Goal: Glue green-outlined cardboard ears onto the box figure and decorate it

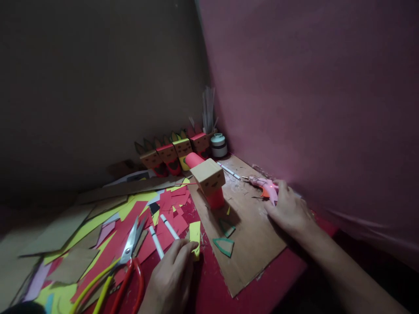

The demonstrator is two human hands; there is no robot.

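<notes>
My left hand [172, 274] pinches a small yellow paper piece [195, 235] near the front of the red table. My right hand [288, 209] rests on the cardboard sheet [248, 244] by the pink wall, its fingers wrapped round a pink glue gun [263, 185] whose nozzle points left. Between the hands stands a cardboard box figure [209, 176] with a drawn face on a red base. Two green-edged ear shapes [225, 237] lie on the cardboard in front of it.
Red-and-yellow-handled scissors [129, 257] and two white sticks [163, 233] lie among red and yellow paper scraps [131, 218] on the left. A row of finished box figures [173, 152], a small jar [218, 145] and a bundle of sticks [208, 109] stand in the back corner.
</notes>
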